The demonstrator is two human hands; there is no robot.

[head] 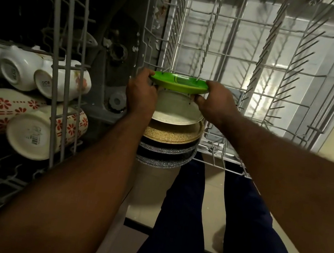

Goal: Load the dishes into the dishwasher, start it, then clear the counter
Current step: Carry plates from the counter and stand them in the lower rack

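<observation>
**Setting a green plate into the lower rack**

Filling the right and upper part of the view, the white wire lower rack point(275, 81) stands pulled out over the dishwasher's pale open door, most of its tine rows bare. At the left edge of the view the grey wire upper rack point(62, 68) holds mugs lying on their sides with their bases turned toward the camera: plain white mugs point(19, 69) in the farther row and red-flowered mugs point(32, 129) in the nearer one. Below, the person's dark trousers point(181, 214) stand on a beige floor point(147, 198).

A row of plates sits at the near left corner of the lower rack. Nearest the person are the dark speckled plates point(165, 149), then a tan speckled plate point(171, 135), then a pale plate point(174, 110), each overlapping the next.

The green plate point(178, 83) is the farthest of the row, just beyond the pale plate, with two thin tines crossing its upper face.

Both hands hold it. The left hand point(141, 95) grips the left rim, its fingers curled over the edge. The right hand point(216, 103) pinches the right rim, fingers on top and thumb underneath.
</observation>
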